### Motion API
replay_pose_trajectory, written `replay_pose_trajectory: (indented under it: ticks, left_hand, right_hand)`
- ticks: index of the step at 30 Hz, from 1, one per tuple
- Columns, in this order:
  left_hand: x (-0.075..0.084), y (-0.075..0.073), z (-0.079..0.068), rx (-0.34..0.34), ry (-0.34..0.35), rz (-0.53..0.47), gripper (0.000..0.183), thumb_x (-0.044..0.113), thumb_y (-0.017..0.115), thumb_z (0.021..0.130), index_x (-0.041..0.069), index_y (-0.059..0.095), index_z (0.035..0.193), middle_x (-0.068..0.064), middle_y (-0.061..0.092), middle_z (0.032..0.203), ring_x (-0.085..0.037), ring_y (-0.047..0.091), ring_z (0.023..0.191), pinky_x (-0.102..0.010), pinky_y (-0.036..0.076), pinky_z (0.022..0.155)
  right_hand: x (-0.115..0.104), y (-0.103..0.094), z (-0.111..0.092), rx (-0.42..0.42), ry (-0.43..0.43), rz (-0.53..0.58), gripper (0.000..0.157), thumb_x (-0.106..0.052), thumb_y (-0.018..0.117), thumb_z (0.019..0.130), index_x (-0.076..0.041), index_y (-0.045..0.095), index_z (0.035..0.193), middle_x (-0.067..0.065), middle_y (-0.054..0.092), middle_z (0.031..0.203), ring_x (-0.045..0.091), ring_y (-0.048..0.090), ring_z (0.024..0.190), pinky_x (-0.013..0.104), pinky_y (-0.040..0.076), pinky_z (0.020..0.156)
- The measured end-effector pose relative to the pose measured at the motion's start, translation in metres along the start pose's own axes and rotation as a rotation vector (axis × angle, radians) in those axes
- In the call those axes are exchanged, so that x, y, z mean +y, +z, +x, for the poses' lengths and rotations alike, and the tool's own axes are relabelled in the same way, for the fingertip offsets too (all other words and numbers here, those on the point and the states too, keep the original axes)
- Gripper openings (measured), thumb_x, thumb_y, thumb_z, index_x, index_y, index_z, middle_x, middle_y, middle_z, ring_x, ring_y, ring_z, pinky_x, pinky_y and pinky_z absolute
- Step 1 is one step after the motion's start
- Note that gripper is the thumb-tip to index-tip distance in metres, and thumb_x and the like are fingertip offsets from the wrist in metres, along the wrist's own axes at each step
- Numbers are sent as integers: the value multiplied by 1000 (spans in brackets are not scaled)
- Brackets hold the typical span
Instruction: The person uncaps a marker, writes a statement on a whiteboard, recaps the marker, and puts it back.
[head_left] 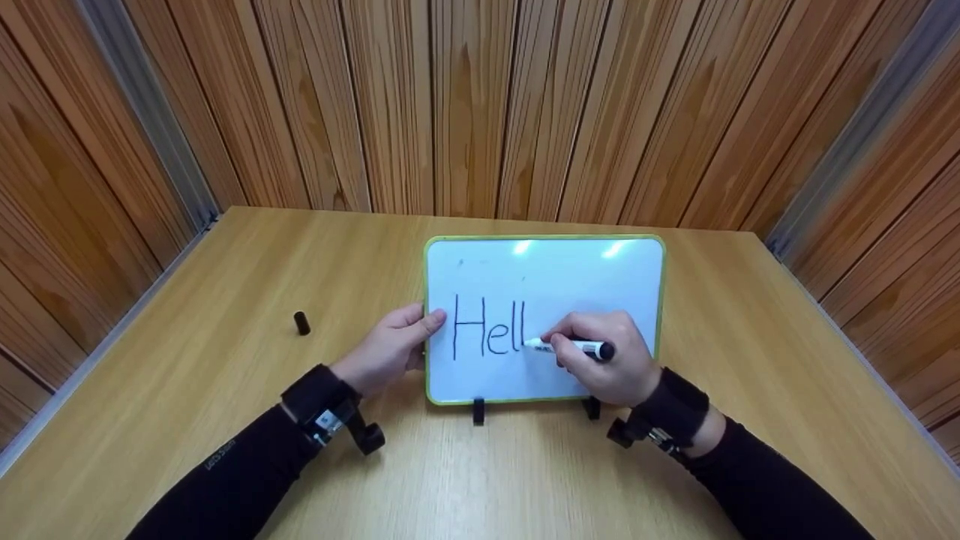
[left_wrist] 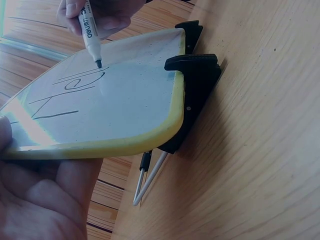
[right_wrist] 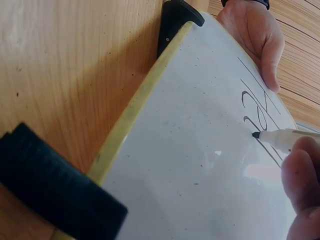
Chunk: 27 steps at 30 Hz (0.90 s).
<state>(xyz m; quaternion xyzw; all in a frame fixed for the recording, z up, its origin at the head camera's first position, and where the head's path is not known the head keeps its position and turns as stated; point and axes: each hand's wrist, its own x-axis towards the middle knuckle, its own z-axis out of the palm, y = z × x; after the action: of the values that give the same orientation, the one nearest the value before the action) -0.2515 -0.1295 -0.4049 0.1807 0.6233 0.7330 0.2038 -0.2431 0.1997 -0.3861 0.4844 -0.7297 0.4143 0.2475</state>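
Observation:
A whiteboard [head_left: 585, 285] with a yellow-green rim leans on a black stand [left_wrist: 195, 95]. My left hand [head_left: 386, 349] grips its left edge, thumb on the front face and fingers behind. Between the thumb and fingers of my right hand [head_left: 619, 360] is a white marker [head_left: 559, 347] with a black rear end. Its dark tip [right_wrist: 256, 135] meets the board at the foot of the last stroke, or very close to it. Black handwriting [head_left: 487, 328] on the left half reads "Hell".
A small black cylinder [head_left: 301, 323], which looks like a marker cap, lies on the wooden table [head_left: 225, 360] left of my left hand. Black stand feet [head_left: 478, 412] jut out below the board. Wood-panelled walls [head_left: 465, 112] rise behind and at both sides.

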Motion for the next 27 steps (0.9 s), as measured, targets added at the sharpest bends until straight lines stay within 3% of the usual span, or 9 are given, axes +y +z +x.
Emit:
replay_pose_trajectory:
  ticks: [6,13,21,27]
  left_hand:
    - [0,1,0,14,-1,-1,50,27,45,122,-2,47,163,-22,66,152,-34,71,133,-51,61,106]
    - [-1,0,0,24,-1,3,51,27,47,122,-2,47,163,-21,67,152,-32,71,132,-49,62,105]
    - [0,-1,-1,13,-6,8,52,31,47,122,-1,48,163,-21,67,152,-34,71,133,-50,61,106]
    - [0,-1,-1,9,-9,5,51,31,47,122,0,49,163,-20,68,151,-34,71,133,-50,61,107]
  right_hand:
    - [0,1,0,-9,-6,-7,23,14,67,92,-6,79,89,-1,72,72,8,57,55,22,50,50]
    - [-2,2,2,-16,8,3,26,15,64,92,-5,71,78,4,72,69,10,68,63,26,63,67]
    - [-8,-3,5,2,0,-10,24,12,63,92,-4,72,78,-2,69,67,6,51,52,21,47,49]
    - [-7,-10,6,52,18,-56,22,11,62,91,-4,72,78,-4,67,64,4,47,49,19,39,44]
